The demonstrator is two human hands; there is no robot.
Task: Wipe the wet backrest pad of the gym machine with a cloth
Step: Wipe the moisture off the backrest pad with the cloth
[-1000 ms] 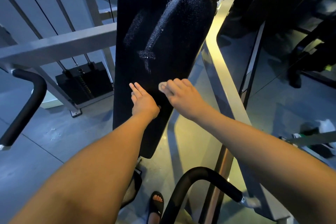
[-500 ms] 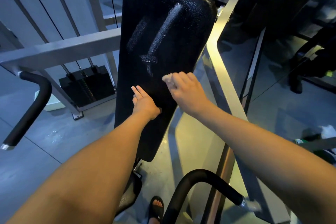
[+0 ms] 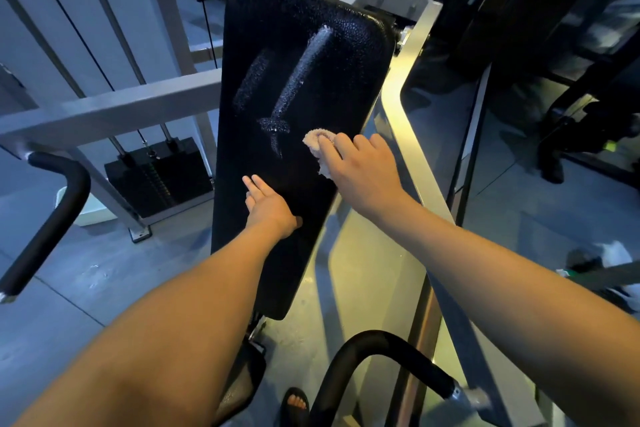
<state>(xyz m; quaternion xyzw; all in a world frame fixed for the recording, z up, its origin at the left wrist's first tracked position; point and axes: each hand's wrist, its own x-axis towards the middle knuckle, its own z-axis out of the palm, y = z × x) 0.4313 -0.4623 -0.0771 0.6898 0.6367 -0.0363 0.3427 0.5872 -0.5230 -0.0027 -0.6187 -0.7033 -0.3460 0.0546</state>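
The right hand [image 3: 360, 170], gripping the pinkish cloth [image 3: 317, 140], has slid up the backrest pad [image 3: 311, 3] to just beside the wet streaks [image 3: 298, 80]; the left hand [image 3: 268, 206] stays pressed flat lower down

One wide-angle view from the person's head, facing forward and steeply down along both bare forearms. The black backrest pad [image 3: 304, 73] fills the centre, close enough that the left hand [image 3: 268, 204] and the right hand [image 3: 363, 170], gripping a cloth [image 3: 317, 140], rest on it. The floor [image 3: 86, 270] and a sandalled foot [image 3: 294, 404] lie below, at the bottom edge.
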